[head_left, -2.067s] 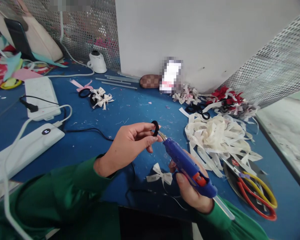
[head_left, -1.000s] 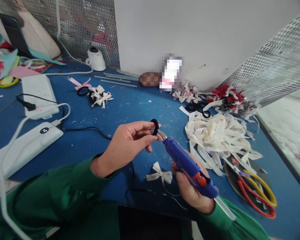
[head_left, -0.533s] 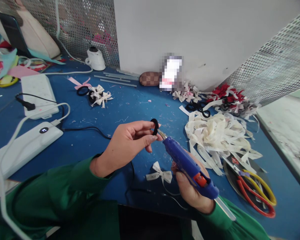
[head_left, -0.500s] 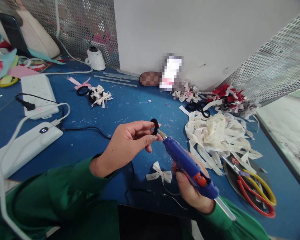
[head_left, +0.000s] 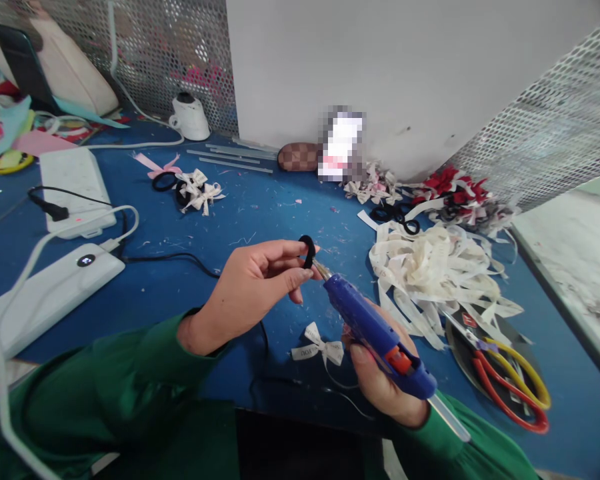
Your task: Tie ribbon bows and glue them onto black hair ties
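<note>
Between thumb and fingers, my left hand [head_left: 260, 280] pinches a black hair tie [head_left: 309, 251], held upright above the table. My right hand [head_left: 383, 383] is wrapped round a blue hot glue gun [head_left: 365, 317] with an orange part at its side. A clear glue stick [head_left: 449, 419] sticks out of the gun's back end. The gun's metal nozzle [head_left: 322, 269] is at the hair tie's lower right side; whether it touches cannot be made out. On the table below the hands lies a white ribbon bow [head_left: 317, 347] with printed letters.
Cream ribbon [head_left: 430, 263] lies heaped at the right, beside scissors [head_left: 517, 380] with red and yellow handles. Finished bows [head_left: 200, 192] and hair ties sit back left. A power bank [head_left: 55, 293] and power strip [head_left: 75, 187] with cables occupy the left. A phone [head_left: 341, 147] leans on the back panel.
Almost nothing differs. The hair tie and glue gun nozzle have shifted very slightly left and up in view, both still held the same way.
</note>
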